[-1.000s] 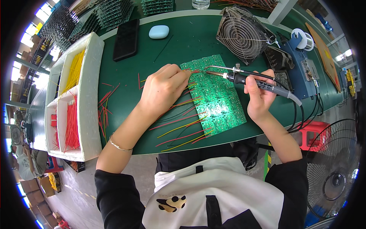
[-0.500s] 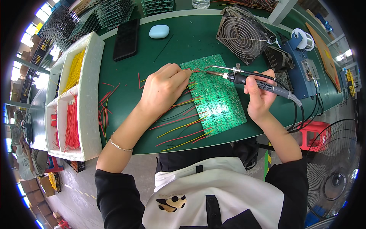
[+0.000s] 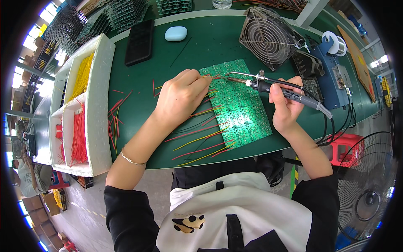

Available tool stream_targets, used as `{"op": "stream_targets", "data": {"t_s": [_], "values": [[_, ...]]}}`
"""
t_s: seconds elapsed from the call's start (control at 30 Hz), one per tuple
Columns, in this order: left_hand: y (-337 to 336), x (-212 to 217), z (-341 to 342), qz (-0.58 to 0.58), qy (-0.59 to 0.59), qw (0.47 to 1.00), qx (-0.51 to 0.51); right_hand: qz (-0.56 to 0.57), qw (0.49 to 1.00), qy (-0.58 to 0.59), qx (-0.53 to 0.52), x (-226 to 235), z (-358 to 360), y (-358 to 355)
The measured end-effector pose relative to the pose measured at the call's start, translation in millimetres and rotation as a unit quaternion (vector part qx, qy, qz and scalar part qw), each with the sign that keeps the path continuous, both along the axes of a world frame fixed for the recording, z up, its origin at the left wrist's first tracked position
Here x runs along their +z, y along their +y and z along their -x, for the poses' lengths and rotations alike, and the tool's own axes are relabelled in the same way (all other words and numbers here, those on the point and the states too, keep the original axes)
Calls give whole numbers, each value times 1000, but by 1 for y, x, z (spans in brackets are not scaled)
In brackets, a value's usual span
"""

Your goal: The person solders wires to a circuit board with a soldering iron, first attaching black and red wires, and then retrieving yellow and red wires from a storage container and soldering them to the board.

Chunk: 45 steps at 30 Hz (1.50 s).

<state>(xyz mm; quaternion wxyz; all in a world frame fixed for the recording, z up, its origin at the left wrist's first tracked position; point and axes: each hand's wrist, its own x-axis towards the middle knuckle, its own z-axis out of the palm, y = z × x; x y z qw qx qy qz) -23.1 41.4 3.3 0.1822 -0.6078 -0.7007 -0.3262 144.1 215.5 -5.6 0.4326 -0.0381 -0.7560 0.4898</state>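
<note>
A green circuit board panel (image 3: 247,113) lies on the green table, with several red, yellow and dark wires (image 3: 197,136) sticking out from its left side. My left hand (image 3: 182,94) is closed at the panel's upper left edge, its fingertips pinching a thin red wire (image 3: 215,77) that reaches over the board. In my right hand (image 3: 287,103) is a soldering iron (image 3: 289,93), gripped like a pen. A thin metal tube is clamped along the iron. Both tips point left over the upper part of the panel, near the wire's end; contact is too small to tell.
On the left stands a white foam box (image 3: 98,105) with yellow and red wires; loose wires (image 3: 115,119) lie beside it. Farther back are a black phone (image 3: 139,42) and a light blue case (image 3: 175,34). A fan (image 3: 268,38) and a blue soldering station (image 3: 336,71) with a solder spool (image 3: 334,43) stand right.
Almost nothing differs. The soldering iron and both hands stay nearly in place, with only a very slight shift of the whole view.
</note>
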Motion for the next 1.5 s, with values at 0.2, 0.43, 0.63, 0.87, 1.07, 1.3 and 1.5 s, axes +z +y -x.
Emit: {"op": "stream_targets", "data": {"t_s": [0.2,0.43,0.63,0.87,1.07,1.3,1.5], "values": [[0,1,0,8,7,1000,0,33,998,49,5,-3,2,-1],[0,0,0,2,3,1000,3,50,996,70,10,-3,3,-1],[-8,10,3,10,-6,1000,-4,60,996,68,16,3,1,-4],[-25,40,5,-28,-1,999,32,98,992,75,-21,7,-15,-14],[-12,5,-22,20,66,996,-54,186,977,76,-71,3,-36,-46],[-15,2,-21,19,54,997,-59,189,976,41,-99,6,-36,-50],[-14,0,-21,14,67,996,-63,188,977,48,-90,6,-34,-52]]}}
